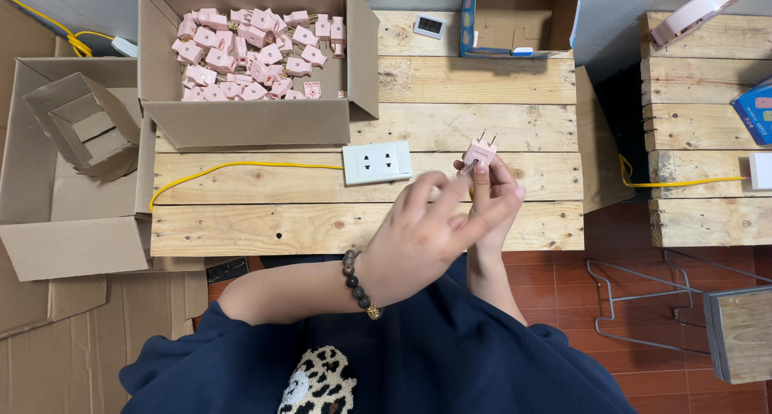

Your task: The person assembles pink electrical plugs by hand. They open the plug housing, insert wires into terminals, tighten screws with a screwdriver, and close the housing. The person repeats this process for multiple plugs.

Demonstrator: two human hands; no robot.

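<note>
The right hand (490,190) pinches a small pink plastic plug (479,152), prongs up, above the rough plank counter (265,225); the left hand (422,237) curls across it, its grip seemingly closed on nothing. A smooth white socket block (376,162) lies just left, bare boards around it.

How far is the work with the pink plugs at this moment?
Done: cannot tell; no separate finished pile shows. In hand: both hands, left hand and right hand, hold one pink plug near the white socket. Left: many pink plugs lie in the cardboard box.
</note>
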